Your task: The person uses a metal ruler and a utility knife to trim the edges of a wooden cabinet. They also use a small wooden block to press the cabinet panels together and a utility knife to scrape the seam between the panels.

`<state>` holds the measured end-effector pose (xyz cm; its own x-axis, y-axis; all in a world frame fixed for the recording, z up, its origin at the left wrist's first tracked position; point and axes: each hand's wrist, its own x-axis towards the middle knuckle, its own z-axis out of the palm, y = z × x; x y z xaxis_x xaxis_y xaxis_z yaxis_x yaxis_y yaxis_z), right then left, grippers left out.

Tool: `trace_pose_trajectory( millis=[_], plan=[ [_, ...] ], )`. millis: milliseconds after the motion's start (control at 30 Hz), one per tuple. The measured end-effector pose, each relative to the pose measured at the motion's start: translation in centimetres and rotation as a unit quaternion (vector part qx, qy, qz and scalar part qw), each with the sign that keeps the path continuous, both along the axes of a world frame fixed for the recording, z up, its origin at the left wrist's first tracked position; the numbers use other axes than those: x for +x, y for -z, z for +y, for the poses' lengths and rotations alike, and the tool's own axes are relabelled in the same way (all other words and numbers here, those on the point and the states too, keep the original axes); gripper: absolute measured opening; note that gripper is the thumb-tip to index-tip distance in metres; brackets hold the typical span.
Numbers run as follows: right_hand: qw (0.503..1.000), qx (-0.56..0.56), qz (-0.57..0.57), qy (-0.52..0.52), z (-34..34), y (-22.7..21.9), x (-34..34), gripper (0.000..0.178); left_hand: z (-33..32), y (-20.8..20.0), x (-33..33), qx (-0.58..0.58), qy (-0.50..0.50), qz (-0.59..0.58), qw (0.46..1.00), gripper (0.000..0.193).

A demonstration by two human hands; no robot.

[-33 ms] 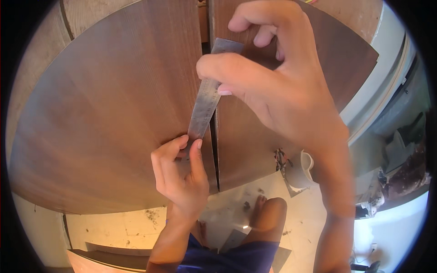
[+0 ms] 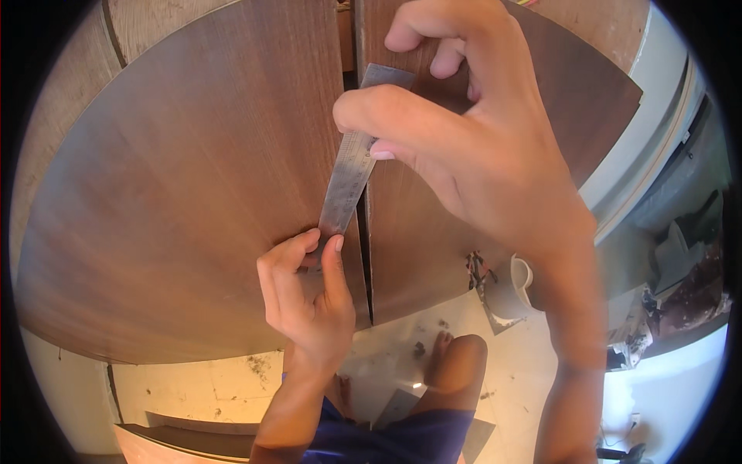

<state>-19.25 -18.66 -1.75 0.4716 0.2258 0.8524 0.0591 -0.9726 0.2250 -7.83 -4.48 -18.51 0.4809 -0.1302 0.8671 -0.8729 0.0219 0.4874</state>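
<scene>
A steel ruler lies slanted across the narrow dark gap between a large brown wood-grain panel on the left and a second such panel on the right. My left hand pinches the ruler's near end between thumb and fingers. Higher up, my right hand grips the ruler near its far end between thumb and index finger, its other fingers curled loosely away. The ruler's far tip shows beyond my index finger; part of its near end is hidden by my left fingers.
Right of my legs, a white, round, hollow object stands beside a small dark-and-red tangled item. Dark debris dots the pale floor. Curved board pieces lie at the lower left. Dark, plastic-covered clutter sits far right.
</scene>
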Motion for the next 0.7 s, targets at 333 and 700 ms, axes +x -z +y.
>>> trace_pose_trajectory(
  millis=[333, 700],
  plan=[
    [0.996, 0.054, -0.03, -0.066, -2.1, 1.0, 0.0, 0.037, -2.6, 1.1, -1.8, -0.072, -0.039, 0.0, 0.997, 0.033],
    [0.997, 0.041, -0.029, 0.056, -1.5, 7.4, -1.2, 0.046, -3.1, 7.9, -2.1, -0.071, -0.105, 0.103, 0.987, 0.042]
  ],
)
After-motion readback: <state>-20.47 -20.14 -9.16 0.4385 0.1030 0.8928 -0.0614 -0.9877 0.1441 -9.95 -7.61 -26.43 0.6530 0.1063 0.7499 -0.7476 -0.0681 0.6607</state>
